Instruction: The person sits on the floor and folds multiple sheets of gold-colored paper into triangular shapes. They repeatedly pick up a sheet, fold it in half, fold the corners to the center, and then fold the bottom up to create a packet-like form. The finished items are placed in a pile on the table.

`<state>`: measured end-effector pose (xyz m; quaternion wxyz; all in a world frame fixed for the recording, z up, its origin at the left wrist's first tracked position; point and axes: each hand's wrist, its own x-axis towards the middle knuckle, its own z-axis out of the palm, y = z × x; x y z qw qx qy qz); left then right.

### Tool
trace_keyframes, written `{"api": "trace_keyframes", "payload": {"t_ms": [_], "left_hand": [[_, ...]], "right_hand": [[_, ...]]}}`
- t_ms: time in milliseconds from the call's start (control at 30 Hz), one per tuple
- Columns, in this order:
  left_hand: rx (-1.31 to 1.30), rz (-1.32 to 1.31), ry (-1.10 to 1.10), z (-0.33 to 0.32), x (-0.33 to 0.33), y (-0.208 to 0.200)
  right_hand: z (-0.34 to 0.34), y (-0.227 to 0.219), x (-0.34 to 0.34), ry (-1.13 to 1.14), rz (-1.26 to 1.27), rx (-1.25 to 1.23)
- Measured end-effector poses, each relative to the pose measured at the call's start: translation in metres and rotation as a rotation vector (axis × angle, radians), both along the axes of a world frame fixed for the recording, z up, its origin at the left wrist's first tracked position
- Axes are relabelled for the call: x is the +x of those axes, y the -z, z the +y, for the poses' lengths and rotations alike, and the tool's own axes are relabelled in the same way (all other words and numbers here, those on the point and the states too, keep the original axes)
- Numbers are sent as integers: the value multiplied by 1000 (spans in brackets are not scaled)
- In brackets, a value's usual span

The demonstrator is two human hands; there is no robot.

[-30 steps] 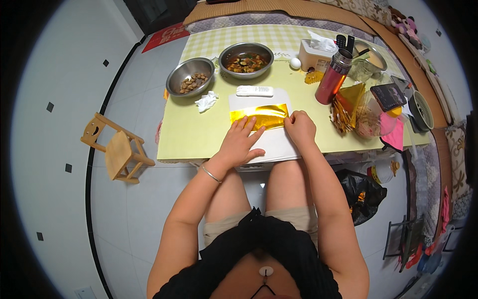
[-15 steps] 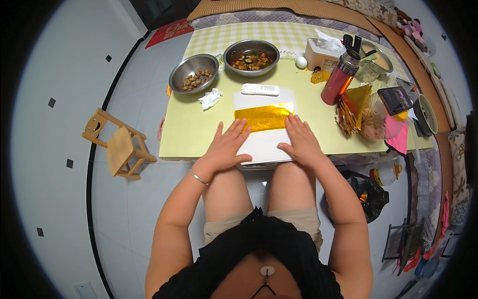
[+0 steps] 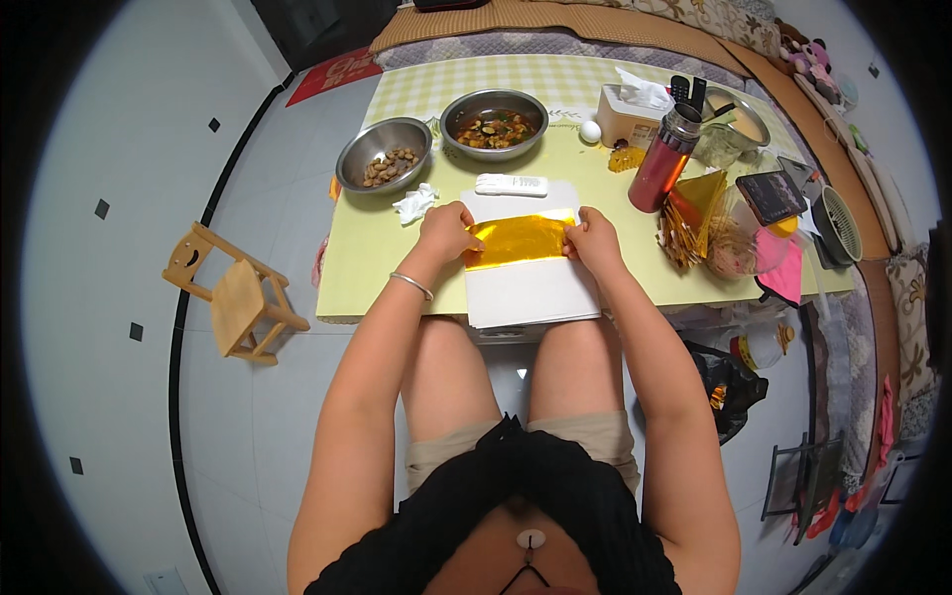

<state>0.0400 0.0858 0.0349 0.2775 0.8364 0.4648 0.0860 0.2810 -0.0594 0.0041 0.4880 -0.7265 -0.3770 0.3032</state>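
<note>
A shiny gold foil sheet (image 3: 521, 242) lies across a white board or stack of paper (image 3: 531, 295) at the table's near edge. At its left end, my left hand (image 3: 449, 236) is closed with the fingertips pinching the foil. My right hand (image 3: 593, 241) pinches the right end, thumb and fingers together. Just beyond the foil, a long white plastic piece (image 3: 512, 185) rests on the white paper. To the left of it is a crumpled white tissue (image 3: 415, 203), close to my left hand.
Steel bowls hold nuts (image 3: 385, 156) and food in broth (image 3: 494, 125) at the far left. Toward the right stand a red thermos (image 3: 665, 159), a tissue box (image 3: 628, 114), folded gold paper (image 3: 699, 213) and a phone (image 3: 771, 197). A small wooden chair (image 3: 237, 295) is left of the table.
My hands were spread flat on the foil's ends and the paper; now their fingers have closed on its two ends. The foil has shifted slightly in the view.
</note>
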Motion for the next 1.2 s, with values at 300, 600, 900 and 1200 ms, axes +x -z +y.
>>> {"api": "trace_keyframes", "payload": {"t_ms": [300, 600, 900, 1200], "left_hand": [[110, -153, -188, 2, -6, 23], [135, -193, -124, -1, 6, 21], [-193, -402, -176, 9, -15, 28], [-582, -833, -335, -52, -18, 4]], "right_hand": [[-5, -3, -2, -4, 296, 49], [-5, 6, 3, -18, 312, 102], [-4, 2, -2, -39, 347, 110], [-9, -6, 12, -73, 506, 75]]}}
